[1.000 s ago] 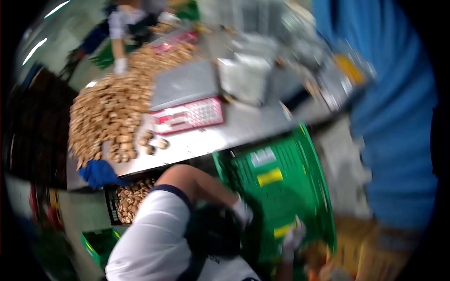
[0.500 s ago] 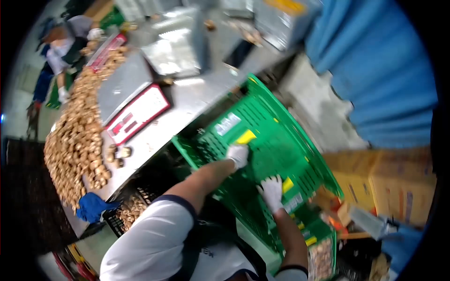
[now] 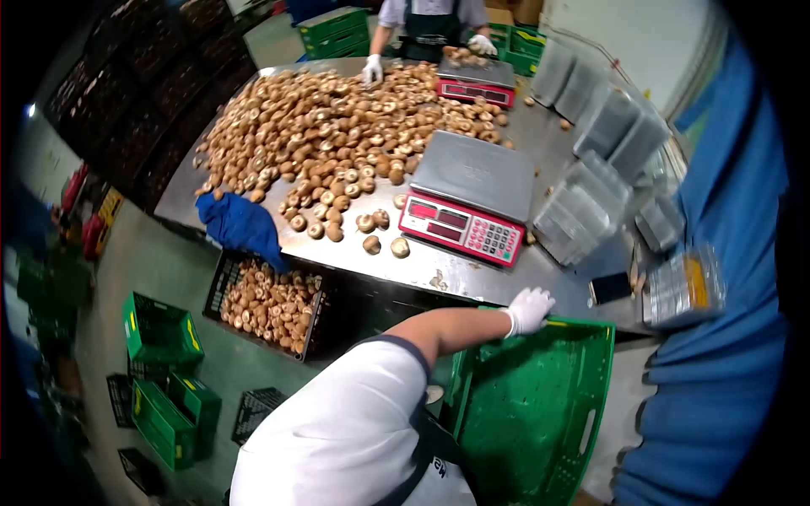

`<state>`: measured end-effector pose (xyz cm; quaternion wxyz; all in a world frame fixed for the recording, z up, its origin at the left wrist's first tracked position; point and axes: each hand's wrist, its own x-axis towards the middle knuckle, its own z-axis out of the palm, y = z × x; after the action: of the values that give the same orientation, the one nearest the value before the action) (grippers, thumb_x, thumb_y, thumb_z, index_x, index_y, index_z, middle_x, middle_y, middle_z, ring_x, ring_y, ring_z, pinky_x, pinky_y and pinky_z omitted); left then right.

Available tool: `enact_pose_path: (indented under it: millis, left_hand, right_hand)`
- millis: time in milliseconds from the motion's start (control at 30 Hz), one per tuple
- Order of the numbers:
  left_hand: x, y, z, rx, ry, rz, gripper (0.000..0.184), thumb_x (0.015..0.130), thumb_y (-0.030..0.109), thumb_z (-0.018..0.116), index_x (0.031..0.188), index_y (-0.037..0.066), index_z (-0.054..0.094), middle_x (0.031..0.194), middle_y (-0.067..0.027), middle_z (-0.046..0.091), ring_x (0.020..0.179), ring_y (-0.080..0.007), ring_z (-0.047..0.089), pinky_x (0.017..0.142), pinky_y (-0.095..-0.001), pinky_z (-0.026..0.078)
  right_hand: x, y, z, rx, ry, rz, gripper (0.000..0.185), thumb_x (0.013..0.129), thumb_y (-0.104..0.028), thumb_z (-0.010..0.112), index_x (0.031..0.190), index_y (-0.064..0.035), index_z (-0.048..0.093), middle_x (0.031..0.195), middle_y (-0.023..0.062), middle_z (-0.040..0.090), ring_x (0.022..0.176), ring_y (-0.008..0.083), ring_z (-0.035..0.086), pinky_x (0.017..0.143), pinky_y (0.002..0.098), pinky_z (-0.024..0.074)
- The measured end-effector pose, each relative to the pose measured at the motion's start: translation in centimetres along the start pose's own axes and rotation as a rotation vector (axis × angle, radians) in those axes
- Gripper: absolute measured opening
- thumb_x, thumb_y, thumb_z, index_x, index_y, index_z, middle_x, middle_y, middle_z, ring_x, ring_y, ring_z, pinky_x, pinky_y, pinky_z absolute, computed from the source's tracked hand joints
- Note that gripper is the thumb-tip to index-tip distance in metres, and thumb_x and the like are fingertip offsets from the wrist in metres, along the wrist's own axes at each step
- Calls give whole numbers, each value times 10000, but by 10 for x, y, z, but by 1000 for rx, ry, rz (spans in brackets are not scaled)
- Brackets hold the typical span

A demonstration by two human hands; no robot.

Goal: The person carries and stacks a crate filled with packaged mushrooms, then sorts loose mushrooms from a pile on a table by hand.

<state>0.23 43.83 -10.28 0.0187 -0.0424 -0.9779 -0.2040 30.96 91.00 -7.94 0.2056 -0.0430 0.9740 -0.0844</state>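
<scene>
My left hand (image 3: 529,312), in a white glove, reaches across to the far rim of a green plastic crate (image 3: 531,405), right by the metal table's front edge. Its fingers look stretched out over the rim, with nothing seen in them; the palm's contact is hidden. The crate's bare floor shows, and its lower part leaves the picture. My right hand is out of view. Beyond the left hand, on the table (image 3: 388,274), stands a red scale (image 3: 464,228) with a grey pan. A few loose mushrooms (image 3: 399,247) lie beside it.
A big mushroom heap (image 3: 312,126) covers the table's far left. Opposite, a person's gloved hand (image 3: 373,69) touches it near a second scale (image 3: 477,88). Clear plastic boxes (image 3: 582,211) and a phone (image 3: 609,288) lie right. A black crate of mushrooms (image 3: 270,308) sits below a blue cloth (image 3: 245,226).
The view has swung left and up toward the table. My left hand has gone from inside the crate to its far rim; my right hand has left the picture.
</scene>
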Motion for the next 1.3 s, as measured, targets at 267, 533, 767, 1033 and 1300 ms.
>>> enact_pose_path:
  millis: [267,533,767,1033,1300]
  left_hand:
    - [-201,-53,-63,-646,-41,145,315,910,296,607,1142,84,601,1100,-140,622,1035,-335,587,921,-428,463]
    - [-372,-214,-120,-657,94,-536,281,910,258,582,1096,59,651,1083,-156,666,1048,-323,623,935,-402,483]
    - [-415,-287,-170,-749,293,-855,268,930,197,577,1143,46,639,1118,-133,662,1073,-273,627,951,-356,477]
    - [-369,-316,-184,-730,181,-739,266,922,193,581,1142,54,638,1102,-135,666,1063,-282,629,949,-363,478]
    - [-318,-320,-186,-714,188,-751,251,917,179,583,1123,49,642,1051,-156,667,1003,-291,644,908,-365,494]
  right_hand:
    - [223,-216,-140,482,320,-456,220,970,-35,482,1114,35,632,1118,156,650,1084,263,594,987,349,435]
    - [438,-406,-241,200,671,-741,364,1014,-144,449,1311,49,532,1334,183,563,1222,280,532,1050,334,377]
    - [494,-409,-237,692,184,-272,311,973,-213,569,1161,23,644,975,102,674,780,169,635,701,268,510]
    - [543,-372,-230,680,263,-250,267,964,-256,552,1044,-37,683,889,5,646,559,55,465,394,213,273]
    - [444,-471,-269,337,1145,-430,300,1014,-202,484,1062,30,668,995,121,678,909,217,617,860,319,478]
